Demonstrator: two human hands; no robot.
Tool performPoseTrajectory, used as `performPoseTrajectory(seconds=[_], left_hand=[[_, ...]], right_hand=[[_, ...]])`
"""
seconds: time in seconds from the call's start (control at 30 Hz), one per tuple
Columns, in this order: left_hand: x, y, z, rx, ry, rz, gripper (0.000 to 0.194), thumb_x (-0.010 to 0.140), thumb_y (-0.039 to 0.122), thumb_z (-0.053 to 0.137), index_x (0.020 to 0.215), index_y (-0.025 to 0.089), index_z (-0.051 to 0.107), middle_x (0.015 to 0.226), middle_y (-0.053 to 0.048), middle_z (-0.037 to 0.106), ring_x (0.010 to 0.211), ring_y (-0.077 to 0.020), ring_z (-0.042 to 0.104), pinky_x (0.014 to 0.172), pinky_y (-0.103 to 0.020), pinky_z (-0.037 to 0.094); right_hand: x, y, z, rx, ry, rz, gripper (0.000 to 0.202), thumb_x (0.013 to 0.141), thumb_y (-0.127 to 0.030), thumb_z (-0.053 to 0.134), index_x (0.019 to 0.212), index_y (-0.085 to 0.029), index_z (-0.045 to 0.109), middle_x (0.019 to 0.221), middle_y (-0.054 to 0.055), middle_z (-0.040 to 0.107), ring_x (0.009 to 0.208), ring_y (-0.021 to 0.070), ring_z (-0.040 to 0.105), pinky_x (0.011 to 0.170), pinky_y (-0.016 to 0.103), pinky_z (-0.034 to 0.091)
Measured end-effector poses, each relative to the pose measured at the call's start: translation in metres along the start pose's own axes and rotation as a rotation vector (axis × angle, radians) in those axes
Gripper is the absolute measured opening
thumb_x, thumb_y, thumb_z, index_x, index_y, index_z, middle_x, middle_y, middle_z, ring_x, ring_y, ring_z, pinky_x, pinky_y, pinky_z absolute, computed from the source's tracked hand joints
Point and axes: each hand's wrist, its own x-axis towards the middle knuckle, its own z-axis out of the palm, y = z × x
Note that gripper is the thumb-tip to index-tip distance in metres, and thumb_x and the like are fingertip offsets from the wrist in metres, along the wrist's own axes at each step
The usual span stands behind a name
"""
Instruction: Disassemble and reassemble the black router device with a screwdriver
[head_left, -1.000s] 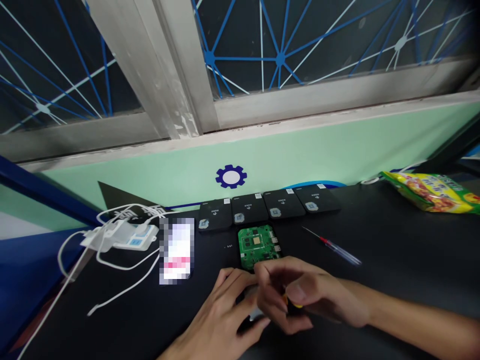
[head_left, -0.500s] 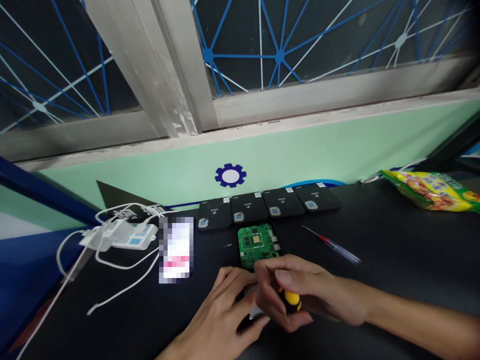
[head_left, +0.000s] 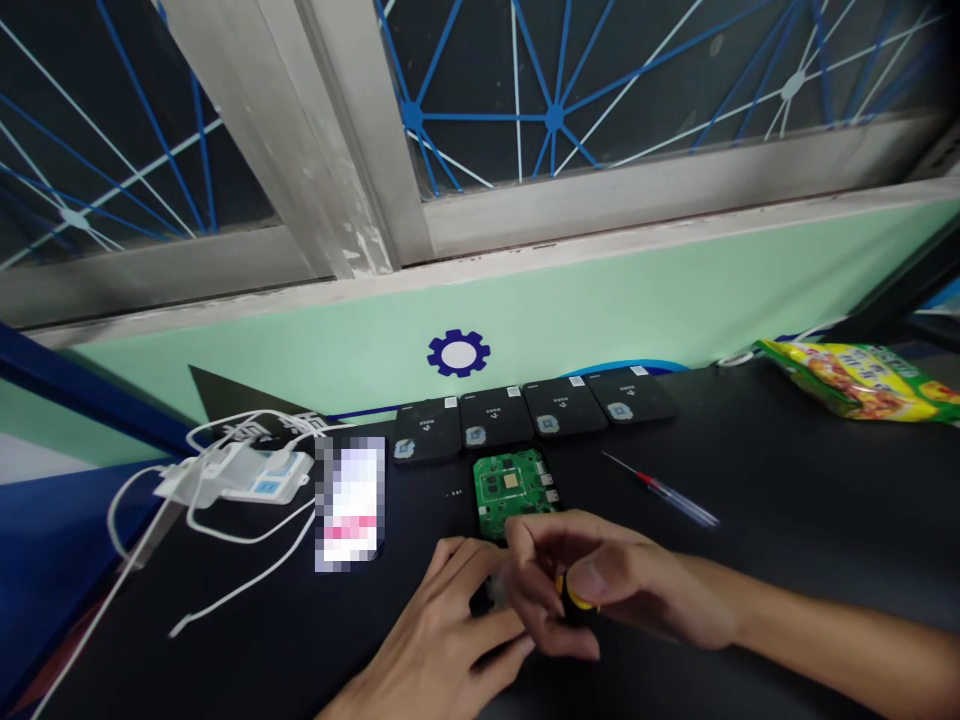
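My right hand [head_left: 592, 580] is closed around a screwdriver with a yellow-and-black handle [head_left: 577, 590]; its shaft and tip are hidden by my fingers. My left hand [head_left: 457, 620] rests low on the table against the right fingertips, its fingers bent and its thumb drawn in. A small greyish piece [head_left: 496, 590] shows between the hands, blurred and mostly covered. Just beyond my fingers lies a green circuit board [head_left: 514, 490], its near edge partly behind the right hand.
Several black square cases [head_left: 495, 415] line the wall. A clear-handled screwdriver [head_left: 664, 490] lies right of the board, tiny bits [head_left: 454, 492] to its left. Further left are a phone [head_left: 351, 505], a power strip [head_left: 270, 475] and white cables [head_left: 247, 535]. A snack bag [head_left: 862, 380] sits far right.
My right hand has turned the screwdriver handle, so less yellow shows, and its fingers have shifted slightly. The left hand has hardly moved. The whole view has drifted a little.
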Motion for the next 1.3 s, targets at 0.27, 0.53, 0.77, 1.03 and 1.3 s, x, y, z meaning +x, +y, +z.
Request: performPoseTrajectory(seconds=[0.27, 0.53, 0.77, 1.03, 1.3], left_hand=[[-0.008, -0.006, 0.008, 0.004, 0.001, 0.011, 0.016, 0.113, 0.027, 0.066, 0.107, 0.028, 0.082, 0.123, -0.005, 0.075, 0.107, -0.0237, 0.067, 0.092, -0.038, 0.052], [-0.009, -0.006, 0.009, -0.058, 0.027, 0.007, 0.017, 0.111, 0.023, 0.067, 0.103, 0.027, 0.081, 0.118, -0.004, 0.076, 0.108, -0.0236, 0.068, 0.092, -0.037, 0.054], [-0.01, -0.008, 0.005, 0.035, -0.085, 0.004, 0.014, 0.106, 0.024, 0.076, 0.115, 0.031, 0.084, 0.123, -0.006, 0.074, 0.11, -0.0248, 0.069, 0.094, -0.039, 0.059], [-0.014, -0.011, 0.012, 0.028, -0.064, 0.002, 0.017, 0.108, 0.024, 0.072, 0.114, 0.033, 0.084, 0.132, -0.004, 0.073, 0.115, -0.025, 0.068, 0.096, -0.04, 0.059], [-0.017, -0.013, 0.017, 0.023, -0.026, 0.008, 0.013, 0.106, 0.024, 0.074, 0.106, 0.031, 0.084, 0.124, -0.004, 0.075, 0.111, -0.0241, 0.067, 0.094, -0.038, 0.057]], right_hand=[[0.001, 0.0, 0.0, 0.014, -0.025, -0.006, 0.014, 0.091, -0.028, 0.072, 0.088, -0.014, 0.068, 0.082, 0.004, 0.067, 0.066, 0.0134, 0.057, 0.063, 0.024, 0.046], [0.002, -0.005, 0.003, 0.04, -0.028, 0.019, 0.02, 0.098, -0.032, 0.075, 0.093, -0.015, 0.066, 0.086, 0.003, 0.064, 0.068, 0.0116, 0.057, 0.061, 0.021, 0.047], [0.0, -0.004, 0.003, -0.037, -0.025, 0.032, 0.042, 0.107, -0.044, 0.064, 0.079, -0.013, 0.066, 0.075, 0.003, 0.061, 0.059, 0.0101, 0.05, 0.055, 0.023, 0.037], [0.002, -0.002, 0.002, 0.04, -0.012, -0.037, 0.022, 0.089, -0.035, 0.069, 0.09, -0.014, 0.063, 0.075, 0.001, 0.057, 0.064, 0.0129, 0.045, 0.06, 0.026, 0.033], [0.002, 0.001, -0.002, 0.032, -0.029, -0.009, 0.018, 0.085, -0.029, 0.074, 0.09, -0.018, 0.061, 0.078, 0.0, 0.061, 0.064, 0.0137, 0.051, 0.067, 0.027, 0.041]])
